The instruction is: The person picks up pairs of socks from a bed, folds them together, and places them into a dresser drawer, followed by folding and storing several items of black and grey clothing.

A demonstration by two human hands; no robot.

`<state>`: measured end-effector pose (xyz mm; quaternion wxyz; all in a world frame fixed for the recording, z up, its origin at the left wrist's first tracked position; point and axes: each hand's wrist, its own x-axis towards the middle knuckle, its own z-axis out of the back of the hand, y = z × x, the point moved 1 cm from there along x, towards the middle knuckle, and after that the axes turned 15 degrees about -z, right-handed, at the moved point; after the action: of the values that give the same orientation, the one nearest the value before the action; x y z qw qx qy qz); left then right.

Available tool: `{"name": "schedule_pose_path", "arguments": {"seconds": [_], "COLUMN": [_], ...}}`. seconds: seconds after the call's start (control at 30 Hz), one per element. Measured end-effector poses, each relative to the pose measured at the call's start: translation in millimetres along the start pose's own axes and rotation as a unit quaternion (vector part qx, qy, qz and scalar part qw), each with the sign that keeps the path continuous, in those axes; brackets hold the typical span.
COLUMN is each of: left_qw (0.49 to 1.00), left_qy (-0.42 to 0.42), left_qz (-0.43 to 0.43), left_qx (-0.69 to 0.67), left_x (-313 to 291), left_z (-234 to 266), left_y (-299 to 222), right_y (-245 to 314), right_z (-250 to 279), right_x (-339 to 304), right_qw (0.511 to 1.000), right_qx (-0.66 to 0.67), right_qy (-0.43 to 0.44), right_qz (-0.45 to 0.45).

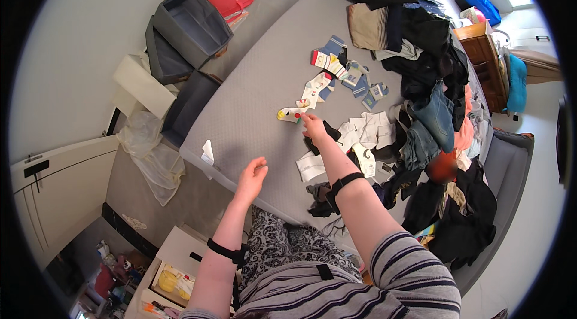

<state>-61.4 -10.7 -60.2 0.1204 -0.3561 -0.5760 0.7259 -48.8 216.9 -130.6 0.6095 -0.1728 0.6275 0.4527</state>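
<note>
Nearest the camera in the head view is the person's striped sleeve (415,265), with the right forearm reaching out from it over the bed (240,109). The right grip (314,129) has its fingertips at the near end of a white sock (290,115) with yellow, red and green patches, which lies flat just left of them; whether they pinch it or only touch it, I cannot tell. The left grip (252,176) hangs bare, fingers loosely bent and not closed on anything. Beyond the right grip lie striped socks (327,63) and blue-grey socks (359,83); to its right, a heap of white socks (368,133). The step in hand looks like placing or straightening that one sock. From here, a next move calls for a light fingertip touch that leaves the neighbouring socks undisturbed.
</note>
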Motion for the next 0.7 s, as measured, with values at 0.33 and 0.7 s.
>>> {"name": "schedule_pose_path", "arguments": {"seconds": [0.33,0.7], "left_qw": [0.999,0.863], "left_qy": [0.01,-0.094], "left_qz": [-0.006,-0.204], "left_qx": [0.037,0.452], "left_x": [-4.9,30.3], "left_z": [-18.6,-31.6], "left_y": [-3.0,0.9], "right_y": [1.4,-19.4], "right_z": [4.9,-29.0], "right_x": [11.7,-103.8], "right_qw": [0.999,0.936], "right_qx": [-0.012,-0.144], "right_qy": [-0.047,0.233], "right_qz": [0.005,0.222]}}
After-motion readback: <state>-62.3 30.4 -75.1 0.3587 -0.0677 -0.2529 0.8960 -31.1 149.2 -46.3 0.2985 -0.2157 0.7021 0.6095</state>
